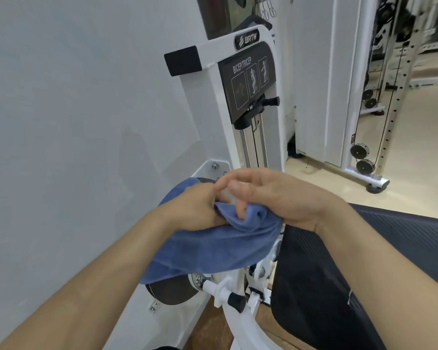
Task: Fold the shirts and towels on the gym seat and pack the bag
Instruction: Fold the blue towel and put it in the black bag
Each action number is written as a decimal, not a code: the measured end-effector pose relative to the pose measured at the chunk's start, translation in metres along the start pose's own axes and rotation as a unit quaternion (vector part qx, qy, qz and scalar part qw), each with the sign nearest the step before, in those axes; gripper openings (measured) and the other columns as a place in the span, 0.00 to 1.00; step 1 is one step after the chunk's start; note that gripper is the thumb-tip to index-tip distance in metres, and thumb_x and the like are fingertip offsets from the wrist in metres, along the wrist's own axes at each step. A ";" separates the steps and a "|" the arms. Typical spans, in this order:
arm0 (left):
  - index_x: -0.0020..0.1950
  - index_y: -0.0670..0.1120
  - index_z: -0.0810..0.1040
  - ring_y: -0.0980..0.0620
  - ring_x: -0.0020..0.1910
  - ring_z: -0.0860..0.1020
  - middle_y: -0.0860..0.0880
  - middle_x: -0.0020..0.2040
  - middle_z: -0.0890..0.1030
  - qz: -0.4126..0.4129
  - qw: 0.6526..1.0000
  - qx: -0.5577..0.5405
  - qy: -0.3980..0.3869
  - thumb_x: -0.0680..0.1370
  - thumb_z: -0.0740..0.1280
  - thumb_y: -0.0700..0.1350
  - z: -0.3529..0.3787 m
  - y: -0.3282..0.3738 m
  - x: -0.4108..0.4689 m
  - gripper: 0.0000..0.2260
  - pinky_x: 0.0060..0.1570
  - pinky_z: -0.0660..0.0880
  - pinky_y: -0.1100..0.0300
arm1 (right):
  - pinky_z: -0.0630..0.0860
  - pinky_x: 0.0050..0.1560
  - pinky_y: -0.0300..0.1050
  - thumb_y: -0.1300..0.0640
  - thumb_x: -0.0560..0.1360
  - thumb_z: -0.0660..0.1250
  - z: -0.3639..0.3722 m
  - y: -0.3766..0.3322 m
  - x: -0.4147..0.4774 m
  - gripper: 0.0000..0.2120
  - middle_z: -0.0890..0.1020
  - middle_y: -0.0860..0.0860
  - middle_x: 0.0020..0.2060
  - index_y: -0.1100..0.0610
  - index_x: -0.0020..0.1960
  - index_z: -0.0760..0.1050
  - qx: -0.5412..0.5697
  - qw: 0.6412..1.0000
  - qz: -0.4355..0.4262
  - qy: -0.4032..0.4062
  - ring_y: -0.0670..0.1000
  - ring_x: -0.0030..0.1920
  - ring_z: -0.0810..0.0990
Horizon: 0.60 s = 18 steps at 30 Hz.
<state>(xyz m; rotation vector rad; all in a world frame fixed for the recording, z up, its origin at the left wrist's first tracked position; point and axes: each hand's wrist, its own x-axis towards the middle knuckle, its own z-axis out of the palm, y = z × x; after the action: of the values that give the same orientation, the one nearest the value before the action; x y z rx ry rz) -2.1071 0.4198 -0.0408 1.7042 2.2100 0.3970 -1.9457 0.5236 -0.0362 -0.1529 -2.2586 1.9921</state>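
A blue towel [208,251] hangs bunched in mid-air in front of the white gym machine, left of the black padded seat [364,274]. My left hand [195,208] grips the towel's upper edge, fingers curled into the cloth. My right hand [271,195] is just to its right, with its lower fingers pinching a fold of the same towel while the thumb and index finger are raised above it. The two hands touch each other at the fingertips. No bag and no shirts are in view.
A white biceps/triceps machine [248,79] with a black placard stands right behind the hands, its lever and round plate [172,291] below the towel. A white wall [61,122] is at the left. A cable rack [369,147] stands at the right on a beige floor.
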 end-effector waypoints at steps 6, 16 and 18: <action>0.37 0.55 0.72 0.60 0.31 0.71 0.55 0.32 0.74 0.048 0.995 -0.051 0.072 0.68 0.75 0.44 -0.001 0.042 -0.049 0.12 0.32 0.68 0.67 | 0.77 0.41 0.42 0.47 0.72 0.72 0.002 0.003 -0.027 0.09 0.82 0.47 0.33 0.53 0.44 0.79 -0.318 0.942 -0.045 0.101 0.43 0.35 0.79; 0.61 0.44 0.78 0.49 0.54 0.81 0.46 0.55 0.82 0.041 0.885 -0.420 -0.195 0.75 0.70 0.55 0.006 0.071 -0.110 0.20 0.51 0.78 0.57 | 0.72 0.32 0.32 0.56 0.69 0.74 -0.007 -0.010 -0.088 0.13 0.76 0.48 0.23 0.52 0.28 0.77 0.075 0.986 -0.149 0.028 0.44 0.25 0.74; 0.58 0.47 0.81 0.54 0.51 0.82 0.50 0.53 0.83 0.001 0.836 -0.500 -0.226 0.74 0.71 0.55 0.026 0.078 -0.119 0.17 0.49 0.77 0.62 | 0.71 0.30 0.32 0.56 0.64 0.72 -0.008 -0.004 -0.098 0.11 0.74 0.47 0.21 0.53 0.25 0.75 0.149 0.975 -0.155 0.057 0.44 0.23 0.72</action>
<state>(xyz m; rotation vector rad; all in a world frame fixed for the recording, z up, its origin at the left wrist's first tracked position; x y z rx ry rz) -1.9999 0.3244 -0.0230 1.0415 1.2483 0.8515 -1.8473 0.5157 -0.0339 0.1073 -1.7612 2.0585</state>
